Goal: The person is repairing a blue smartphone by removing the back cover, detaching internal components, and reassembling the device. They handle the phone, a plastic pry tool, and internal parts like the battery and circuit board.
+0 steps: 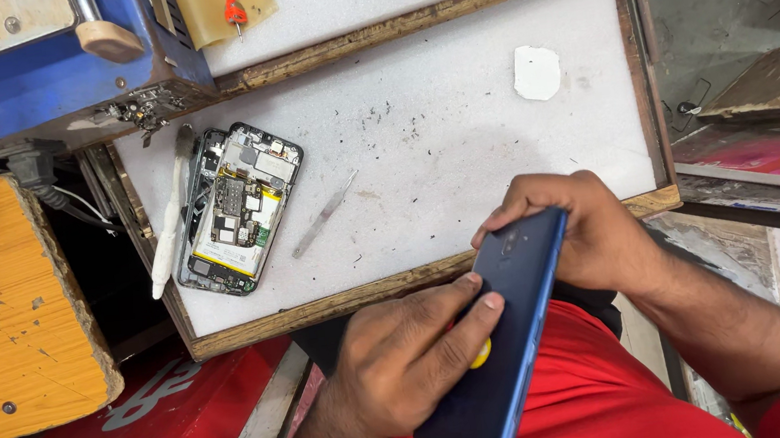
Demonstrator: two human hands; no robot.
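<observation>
I hold a dark blue phone [511, 332], back side up, over my lap, just in front of the tray's near edge. My right hand [587, 226] grips its upper end, fingers curled over the top. My left hand [415, 353] lies on the phone's left side and pinches a small yellow pick [481, 353] against its edge; most of the pick is hidden under my thumb and fingers. On the white work mat [456, 114] lies an opened phone [237, 207] with its circuit board and battery showing.
Metal tweezers [323, 215] lie right of the opened phone and a white-handled brush [168, 230] lies to its left. A white scrap [537, 72] sits at the mat's far right. A blue machine [50, 72] stands far left, with an orange wooden stool [10, 321] beside the tray.
</observation>
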